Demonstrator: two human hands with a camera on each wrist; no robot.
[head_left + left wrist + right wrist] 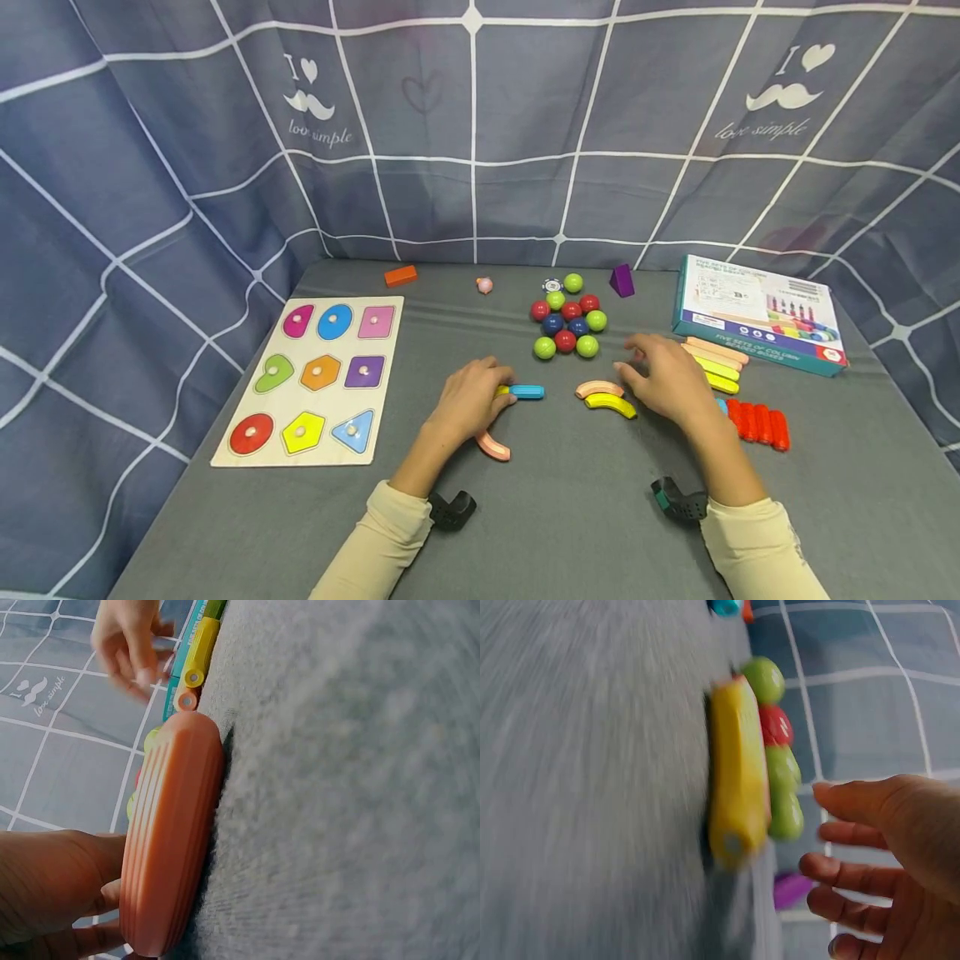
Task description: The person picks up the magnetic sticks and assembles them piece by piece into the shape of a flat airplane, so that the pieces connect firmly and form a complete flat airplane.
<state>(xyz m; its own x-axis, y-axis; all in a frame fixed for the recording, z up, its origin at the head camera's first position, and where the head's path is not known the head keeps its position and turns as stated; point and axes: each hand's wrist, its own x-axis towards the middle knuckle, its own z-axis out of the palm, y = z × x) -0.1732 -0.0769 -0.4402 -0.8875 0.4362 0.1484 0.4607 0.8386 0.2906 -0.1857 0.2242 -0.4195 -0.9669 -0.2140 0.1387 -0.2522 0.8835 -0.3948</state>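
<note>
My left hand [468, 398] is low over the table, thumb and index finger pinching the yellow end of a short yellow-and-blue stick [528, 392]. Just below that hand lies a curved salmon piece [494, 447], large in the left wrist view [172, 840]. My right hand [670, 377] hovers with relaxed, spread fingers and holds nothing. Left of it, a curved yellow piece [611, 405] lies against another curved salmon piece [599, 388]. In the right wrist view the yellow piece [739, 772] is apart from the fingertips [821, 866].
Green, red and blue balls [570, 311] cluster at the back middle. A shape puzzle board [270, 392] lies left. At right are a box [761, 312], salmon and yellow sticks [716, 367] and red pieces [763, 423]. Orange [401, 276] and purple [622, 281] blocks lie behind.
</note>
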